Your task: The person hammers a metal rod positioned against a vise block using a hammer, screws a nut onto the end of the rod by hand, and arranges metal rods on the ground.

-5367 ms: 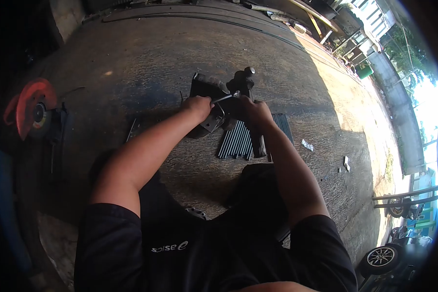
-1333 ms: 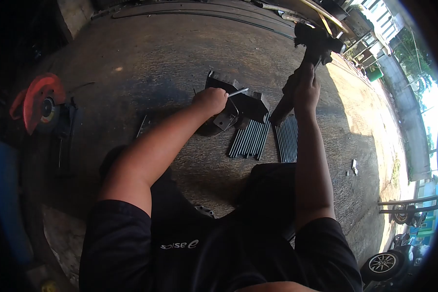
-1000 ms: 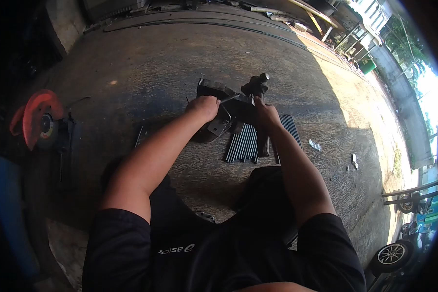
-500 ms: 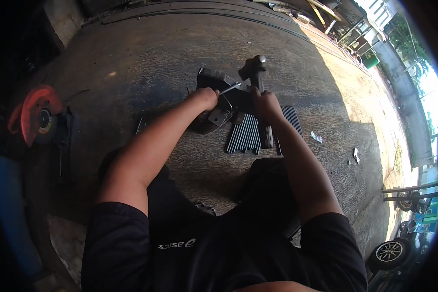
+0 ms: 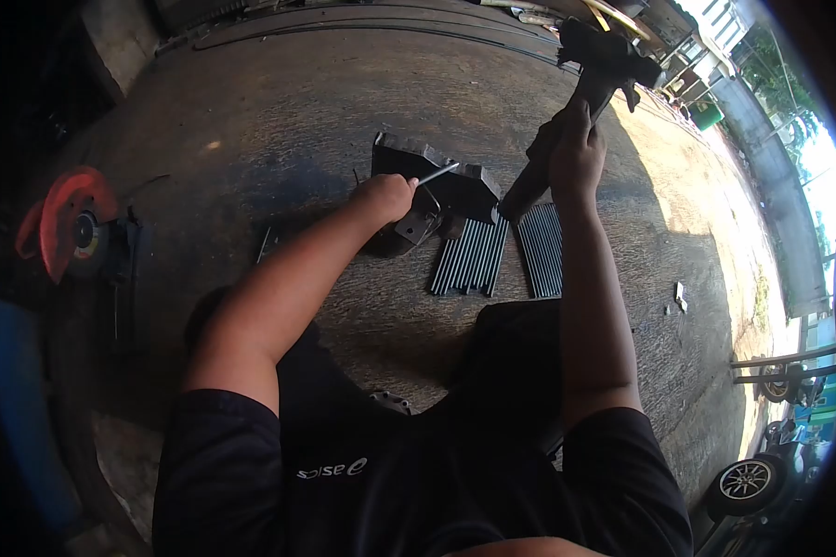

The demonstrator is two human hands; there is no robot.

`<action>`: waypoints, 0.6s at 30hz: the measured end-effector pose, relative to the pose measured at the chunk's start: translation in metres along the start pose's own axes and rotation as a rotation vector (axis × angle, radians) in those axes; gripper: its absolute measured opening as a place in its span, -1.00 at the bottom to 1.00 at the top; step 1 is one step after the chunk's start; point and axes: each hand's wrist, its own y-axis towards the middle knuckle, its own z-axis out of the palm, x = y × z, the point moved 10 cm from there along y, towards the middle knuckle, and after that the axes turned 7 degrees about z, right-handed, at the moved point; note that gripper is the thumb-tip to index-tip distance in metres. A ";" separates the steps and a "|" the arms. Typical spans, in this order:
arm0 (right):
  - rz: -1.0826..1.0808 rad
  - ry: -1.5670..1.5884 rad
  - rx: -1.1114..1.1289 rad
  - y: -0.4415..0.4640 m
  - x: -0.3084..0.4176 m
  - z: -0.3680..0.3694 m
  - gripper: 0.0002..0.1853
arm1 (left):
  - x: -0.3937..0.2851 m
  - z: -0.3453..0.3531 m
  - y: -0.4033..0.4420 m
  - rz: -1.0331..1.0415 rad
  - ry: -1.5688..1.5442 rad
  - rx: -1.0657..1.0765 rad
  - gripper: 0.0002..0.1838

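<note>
My left hand (image 5: 387, 200) is closed around a short metal rod (image 5: 438, 174), whose far end lies over the top edge of a dark steel block (image 5: 404, 158). Raised up to the right, my right hand (image 5: 576, 158) grips a hammer (image 5: 608, 60) by its handle, the head well above and apart from the rod. Two groups of metal rods lie on the floor just beyond my knees: one group (image 5: 469, 260) near the block, the other (image 5: 542, 251) partly hidden behind my right forearm. A bracket-like metal piece (image 5: 418, 226) sits below my left hand.
A red-guarded cutting machine (image 5: 74, 223) stands at the left. Long thin bars (image 5: 372, 25) lie along the far floor. White scraps (image 5: 681, 297) are on the right, and a vehicle wheel (image 5: 745, 480) shows at lower right.
My right hand has lifted the hammer up and to the right, away from the block, uncovering more of the block and rods. My left hand stays nearly still with the rod.
</note>
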 end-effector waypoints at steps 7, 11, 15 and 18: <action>0.578 -0.978 0.213 -0.011 -0.183 -0.023 -0.21 | -0.004 -0.003 0.002 0.003 0.021 0.041 -0.38; 0.682 -0.752 0.131 -0.020 -0.167 -0.029 -0.33 | -0.004 -0.005 -0.005 -0.055 0.033 0.046 -0.40; 0.360 -0.146 0.092 -0.003 -0.066 -0.005 -0.58 | -0.010 -0.017 -0.006 0.068 0.079 -0.016 -0.42; 0.178 -0.039 0.004 -0.005 -0.015 0.004 -0.57 | -0.008 -0.012 -0.003 0.061 0.066 -0.024 -0.46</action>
